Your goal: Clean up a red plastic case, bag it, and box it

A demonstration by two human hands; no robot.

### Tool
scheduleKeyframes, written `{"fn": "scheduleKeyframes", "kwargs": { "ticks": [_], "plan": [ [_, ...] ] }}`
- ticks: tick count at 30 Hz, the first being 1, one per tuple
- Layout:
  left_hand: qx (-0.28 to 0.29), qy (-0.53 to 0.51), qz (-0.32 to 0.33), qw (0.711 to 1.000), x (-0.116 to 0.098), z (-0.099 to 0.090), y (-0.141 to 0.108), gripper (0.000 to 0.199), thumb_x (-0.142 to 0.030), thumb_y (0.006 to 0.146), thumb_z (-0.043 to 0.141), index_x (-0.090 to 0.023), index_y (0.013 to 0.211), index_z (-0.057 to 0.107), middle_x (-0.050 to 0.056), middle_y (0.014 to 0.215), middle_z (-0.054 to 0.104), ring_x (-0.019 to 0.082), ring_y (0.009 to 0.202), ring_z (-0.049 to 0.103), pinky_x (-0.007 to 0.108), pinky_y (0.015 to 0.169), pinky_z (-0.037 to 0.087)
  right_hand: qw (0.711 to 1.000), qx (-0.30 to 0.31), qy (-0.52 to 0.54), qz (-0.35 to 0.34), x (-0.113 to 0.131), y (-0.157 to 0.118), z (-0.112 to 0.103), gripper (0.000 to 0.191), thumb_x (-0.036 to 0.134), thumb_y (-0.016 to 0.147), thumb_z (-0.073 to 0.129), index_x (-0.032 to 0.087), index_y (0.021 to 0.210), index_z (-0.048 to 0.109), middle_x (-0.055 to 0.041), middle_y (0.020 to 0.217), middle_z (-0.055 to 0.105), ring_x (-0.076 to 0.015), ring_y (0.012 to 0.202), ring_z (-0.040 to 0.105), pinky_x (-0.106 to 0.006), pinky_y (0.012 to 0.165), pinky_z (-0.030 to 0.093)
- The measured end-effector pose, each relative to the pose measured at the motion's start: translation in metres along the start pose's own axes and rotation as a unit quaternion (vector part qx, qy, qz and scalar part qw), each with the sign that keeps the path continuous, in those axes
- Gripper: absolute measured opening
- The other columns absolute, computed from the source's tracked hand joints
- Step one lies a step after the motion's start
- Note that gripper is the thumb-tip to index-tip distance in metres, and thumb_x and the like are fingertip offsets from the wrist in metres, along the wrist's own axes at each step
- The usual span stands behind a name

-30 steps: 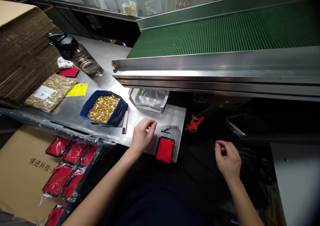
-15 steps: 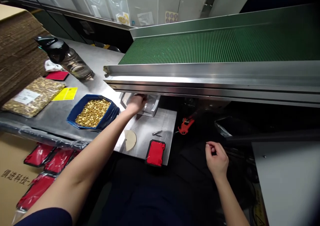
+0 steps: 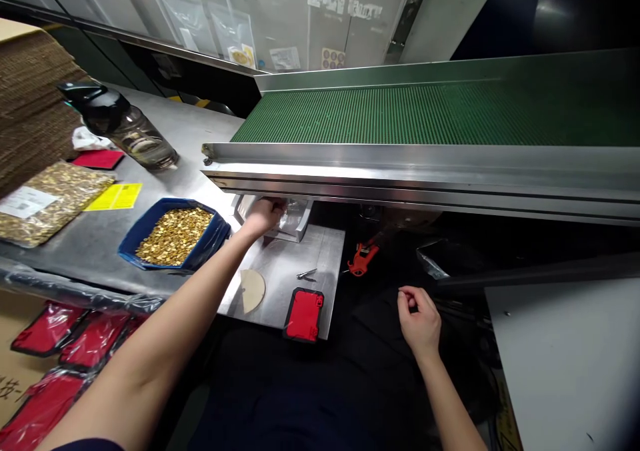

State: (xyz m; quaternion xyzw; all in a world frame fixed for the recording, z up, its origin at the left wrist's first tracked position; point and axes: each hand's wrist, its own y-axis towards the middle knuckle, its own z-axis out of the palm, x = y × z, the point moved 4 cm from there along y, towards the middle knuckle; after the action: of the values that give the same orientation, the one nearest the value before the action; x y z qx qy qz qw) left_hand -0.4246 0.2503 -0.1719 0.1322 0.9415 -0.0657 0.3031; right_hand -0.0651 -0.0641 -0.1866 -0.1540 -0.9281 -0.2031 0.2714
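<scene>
My left hand [image 3: 265, 215] reaches into a small pale plastic tray [image 3: 303, 223] under the edge of the conveyor. Its fingers are curled, and what they hold, if anything, is hidden; clear plastic shows beside them. My right hand [image 3: 420, 321] is held low over dark cloth, fingers curled together, with anything inside too small to make out. On the metal table between the hands lie a red and black rectangular case [image 3: 305, 315], a small metal tool [image 3: 307, 274] and a beige round disc [image 3: 253, 290]. Left of my forearm stands a blue bin [image 3: 131, 241] of small gold-coloured pieces [image 3: 174, 236].
A green ribbed conveyor [image 3: 350, 114] crosses above the table. At left are a water bottle [image 3: 127, 128], a bag of gold pieces [image 3: 55, 198], a yellow label [image 3: 114, 196] and stacked cardboard [image 3: 35, 98]. Bagged red cases [image 3: 50, 328] lie lower left. An orange-red tool [image 3: 363, 259] hangs below the conveyor.
The view has shifted, so the scene sits slightly lower and further left. My left hand stays at the tray, its fingers slightly turned. My right hand keeps its curled pose.
</scene>
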Motion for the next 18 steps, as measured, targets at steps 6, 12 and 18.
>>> {"fn": "scheduleKeyframes", "kwargs": {
  "ticks": [6,12,18],
  "plan": [
    [-0.074,-0.057,0.020,0.995,-0.024,-0.014,-0.033,0.020,-0.029,0.096,0.048,-0.019,0.094,0.064,0.011,0.096,0.070,0.028,0.095,0.063,0.040,0.089,0.048,1.000,0.002,0.004,0.012,0.001,0.000,0.000,0.023,0.036,0.098,0.052,0.021,0.095,0.070,-0.0028,0.075,0.058,-0.0215,0.074,0.058,-0.035,0.075,0.048],
    [-0.153,-0.160,0.019,0.975,-0.055,-0.032,-0.102,0.020,-0.036,0.101,0.042,-0.024,0.089,0.053,0.001,0.080,0.055,0.021,0.077,0.054,0.032,0.075,0.044,0.998,0.023,0.033,0.047,0.017,0.007,-0.003,0.028,0.041,0.098,0.053,0.020,0.094,0.070,-0.0045,0.076,0.061,-0.0218,0.072,0.058,-0.036,0.072,0.049],
    [-0.072,-0.301,0.011,0.951,-0.105,-0.014,-0.169,0.025,-0.045,0.101,0.050,-0.023,0.089,0.056,0.000,0.077,0.055,0.018,0.072,0.054,0.028,0.066,0.045,0.962,0.171,0.210,0.040,0.134,0.005,0.000,0.026,0.045,0.099,0.058,0.024,0.112,0.069,-0.0061,0.105,0.074,-0.0219,0.095,0.070,-0.033,0.086,0.057]
  ]
}}
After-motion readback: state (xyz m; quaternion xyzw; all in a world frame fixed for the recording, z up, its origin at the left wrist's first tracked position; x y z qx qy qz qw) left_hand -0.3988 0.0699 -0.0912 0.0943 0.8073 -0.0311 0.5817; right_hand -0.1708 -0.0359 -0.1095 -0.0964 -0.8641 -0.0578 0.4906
